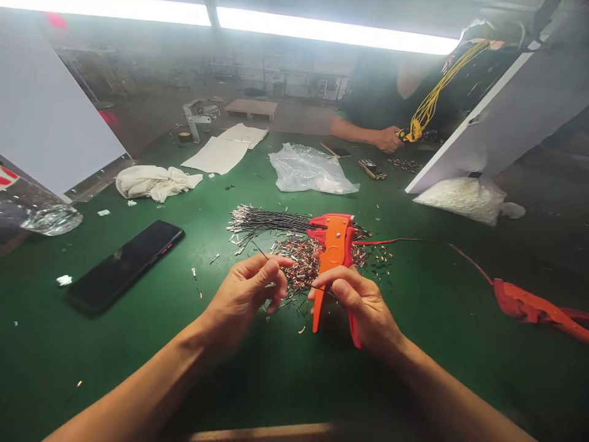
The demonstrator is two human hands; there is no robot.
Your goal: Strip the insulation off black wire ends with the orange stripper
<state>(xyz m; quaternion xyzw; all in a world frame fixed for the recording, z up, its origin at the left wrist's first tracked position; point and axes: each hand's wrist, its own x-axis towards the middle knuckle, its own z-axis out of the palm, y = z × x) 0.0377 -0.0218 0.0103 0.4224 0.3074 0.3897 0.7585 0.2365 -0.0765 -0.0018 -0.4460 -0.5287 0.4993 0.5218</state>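
My left hand [251, 285] pinches a thin black wire [261, 249], whose end sticks up past the fingertips. In my right hand [361, 301] is an orange and red wire stripper [335, 245], held upright with its jaws at the top and pointing left. Another dark strand [319, 286] shows at the right thumb and forefinger; whether it is the same wire I cannot tell. Behind the stripper lies a bundle of black wires [280, 220] with metal terminals at their left ends. A heap of short wire scraps [299, 261] spreads beneath both hands.
A black phone [126, 264] lies at left near a white cloth [156, 182]. Behind are papers [225, 150] and a plastic bag [313, 169]. At right are a red-handled tool [536, 304] and a bag of white pieces [464, 196]. Across the table, a co-worker's hand [389, 140] holds yellow wires [427, 107].
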